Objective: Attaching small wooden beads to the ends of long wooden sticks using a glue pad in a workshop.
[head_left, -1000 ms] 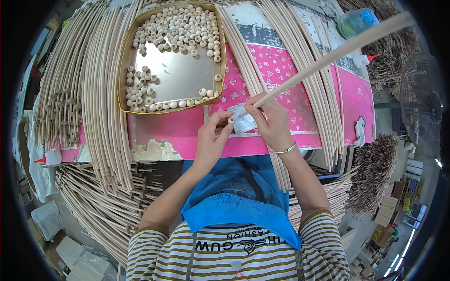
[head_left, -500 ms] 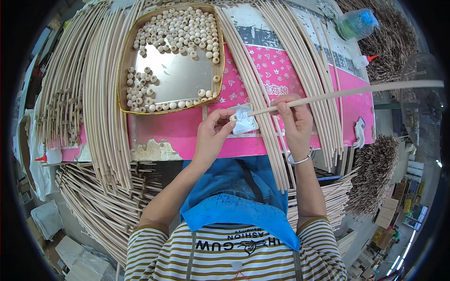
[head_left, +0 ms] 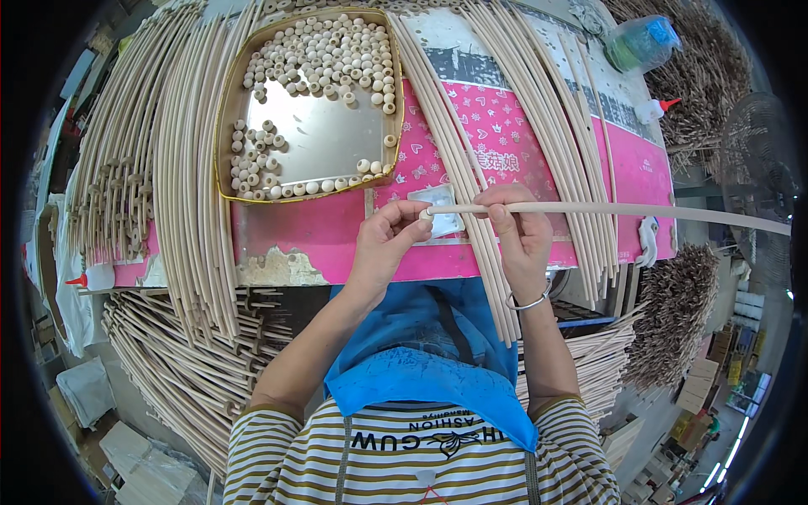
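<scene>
standing near the desk [head_left: 299, 231], i see a long wooden stick [head_left: 640, 211] held almost level above it, with its far part reaching past the right edge. at its left end is a small wooden bead [head_left: 426, 218]. the bead, i think, is light and hard, and being round it may roll in the fingers, so it is best to take it around the side and leave the hole free. the stick seems light and rather stiff, but so long that its far part may dip; holding close to the end should give better aim. the left hand [head_left: 383, 250] has thumb and fingertips together around the bead, a small pinch. the right hand [head_left: 522, 240] has its grip clamped on the stick, a little apart from the bead, over the lying sticks [head_left: 492, 282]. whether the tip is inside the hole, i cannot tell. a small white tray [head_left: 450, 225] lies beneath.
</scene>
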Demonstrator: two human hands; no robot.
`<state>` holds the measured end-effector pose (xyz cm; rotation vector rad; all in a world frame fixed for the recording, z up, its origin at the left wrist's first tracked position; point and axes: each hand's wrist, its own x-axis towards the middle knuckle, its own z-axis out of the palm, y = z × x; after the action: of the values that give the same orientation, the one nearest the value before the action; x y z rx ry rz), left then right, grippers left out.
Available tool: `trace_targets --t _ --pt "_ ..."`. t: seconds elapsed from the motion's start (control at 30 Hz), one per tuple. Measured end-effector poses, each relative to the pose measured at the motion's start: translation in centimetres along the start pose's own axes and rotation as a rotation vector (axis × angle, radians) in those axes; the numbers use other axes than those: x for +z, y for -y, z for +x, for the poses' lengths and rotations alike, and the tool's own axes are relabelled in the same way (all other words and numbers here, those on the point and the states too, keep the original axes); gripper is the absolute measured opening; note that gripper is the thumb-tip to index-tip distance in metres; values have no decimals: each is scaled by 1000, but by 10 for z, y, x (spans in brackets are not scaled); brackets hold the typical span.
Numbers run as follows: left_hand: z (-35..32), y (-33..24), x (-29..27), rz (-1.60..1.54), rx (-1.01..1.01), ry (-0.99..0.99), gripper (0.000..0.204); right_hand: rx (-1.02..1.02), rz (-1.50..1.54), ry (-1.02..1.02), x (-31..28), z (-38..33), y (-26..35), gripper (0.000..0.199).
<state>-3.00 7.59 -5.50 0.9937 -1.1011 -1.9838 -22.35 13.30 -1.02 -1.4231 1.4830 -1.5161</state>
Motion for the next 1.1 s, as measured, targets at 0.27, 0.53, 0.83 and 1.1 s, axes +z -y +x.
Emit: trace_targets --t 0.27,0.53,0.83,1.1 --pt "-2 1 -3 -5 6 -13 25 -113 -39 91 -4 -4 -6 11" --pt "14 -31 -22 432 311 121 21 66 280 -77 5 -12 1 13" --pt "6 -7 38 -202 185 24 37 297 538 -413 30 -43 -11 21" --pt "21 -62 13 -97 272 -138 34 -189 -532 -281 -49 -65 60 24"
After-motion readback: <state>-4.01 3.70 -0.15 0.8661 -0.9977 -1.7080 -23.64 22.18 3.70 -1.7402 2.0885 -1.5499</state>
